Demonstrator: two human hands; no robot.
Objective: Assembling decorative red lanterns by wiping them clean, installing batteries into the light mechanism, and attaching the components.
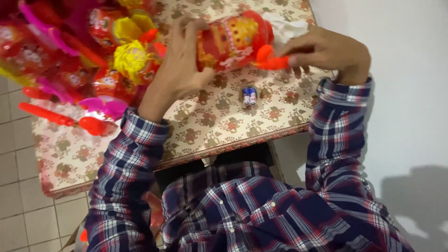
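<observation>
My left hand [179, 65] grips the body of a red and yellow toy lantern [233, 39] held on its side above the table. At the lantern's right end my right hand [326, 49] pinches its orange plastic handle [270, 60]. White paper or plastic [284, 28] sticks out behind the lantern by my right fingers. Two small batteries [249, 96] lie side by side on the flowered tablecloth [210, 121] just below the lantern, touched by neither hand.
A heap of similar red, yellow and pink lanterns [93, 51] with orange handles covers the table's left part. A white wall [396, 93] stands right of the table. Tiled floor [18, 205] lies to the left. My plaid shirt fills the lower frame.
</observation>
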